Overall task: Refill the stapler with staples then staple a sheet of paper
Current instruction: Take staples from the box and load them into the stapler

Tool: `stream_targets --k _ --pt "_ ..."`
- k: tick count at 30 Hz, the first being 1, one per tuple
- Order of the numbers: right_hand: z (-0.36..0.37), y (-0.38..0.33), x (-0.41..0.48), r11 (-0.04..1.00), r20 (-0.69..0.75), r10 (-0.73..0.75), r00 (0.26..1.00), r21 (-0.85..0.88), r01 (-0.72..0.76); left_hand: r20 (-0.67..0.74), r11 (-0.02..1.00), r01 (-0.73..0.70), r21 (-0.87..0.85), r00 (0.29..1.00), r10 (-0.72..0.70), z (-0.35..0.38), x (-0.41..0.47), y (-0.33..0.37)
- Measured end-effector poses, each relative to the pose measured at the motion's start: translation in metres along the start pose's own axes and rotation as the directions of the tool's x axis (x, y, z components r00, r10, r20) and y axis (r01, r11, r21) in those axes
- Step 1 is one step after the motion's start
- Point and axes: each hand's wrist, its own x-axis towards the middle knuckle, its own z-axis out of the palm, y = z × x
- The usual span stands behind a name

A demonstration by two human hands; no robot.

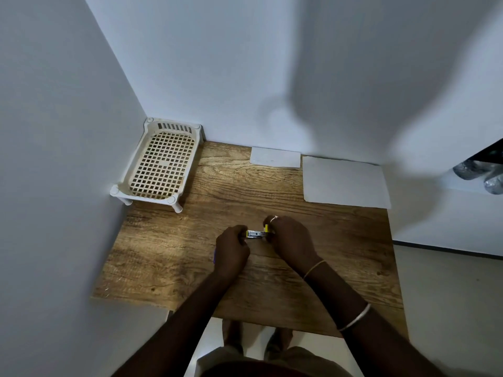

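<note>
A small yellow stapler (256, 234) with a silver metal channel showing lies between my hands, low over the middle of the wooden table (190, 257). My left hand (232, 250) grips its left end with curled fingers; a sliver of something purple peeks out at that hand's left edge. My right hand (290, 238) pinches the yellow right end. Whether staples sit in the channel is too small to tell. A white sheet of paper (344, 182) lies flat at the back right of the table. A smaller white paper (275, 157) rests against the back wall.
A cream plastic mesh basket (160, 161) on short legs stands in the back left corner against the walls. White walls close the table's left and back sides. Beyond the right edge is floor and a dark gap with crumpled foil-like objects (481, 172).
</note>
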Motion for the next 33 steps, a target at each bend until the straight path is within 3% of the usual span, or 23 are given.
stream_targets --k 8,14,17,20,23,26,29,31,33 --pt "0.02 -0.001 -0.001 0.991 0.078 -0.114 0.99 -0.064 0.119 0.025 0.999 0.035 -0.004 0.999 -0.035 -0.001 -0.001 -0.002" --pt "0.021 0.004 -0.007 0.98 0.052 -0.16 0.986 -0.108 0.165 0.069 0.992 0.099 -0.076 0.993 -0.094 0.0 0.001 -0.003" --pt "0.017 0.006 -0.007 0.995 0.054 -0.104 0.993 -0.002 0.104 0.081 0.97 0.153 -0.187 0.987 -0.14 -0.002 0.004 0.0" --pt "0.004 0.006 -0.006 0.963 0.022 0.073 0.997 0.258 -0.076 0.06 0.918 0.153 -0.366 0.988 -0.141 -0.009 0.006 0.008" --pt "-0.018 0.009 -0.002 0.848 0.105 0.199 0.974 0.479 -0.225 0.069 0.861 0.082 -0.501 0.996 -0.054 -0.021 0.005 0.026" --pt "-0.045 0.007 -0.004 0.487 0.279 0.12 0.953 0.82 -0.301 0.119 0.802 -0.013 -0.598 0.987 0.105 -0.034 0.005 0.04" --pt "-0.068 0.004 -0.004 0.202 0.378 -0.024 0.925 0.908 -0.366 0.19 0.757 -0.076 -0.648 0.947 0.258 -0.048 0.005 0.05" --pt "-0.083 0.003 -0.003 0.134 0.389 -0.092 0.917 0.917 -0.375 0.236 0.731 -0.081 -0.677 0.917 0.32 -0.056 0.005 0.058" --pt "-0.095 0.003 -0.002 0.145 0.376 -0.116 0.919 0.922 -0.359 0.253 0.718 -0.102 -0.689 0.894 0.369 -0.063 0.007 0.066"
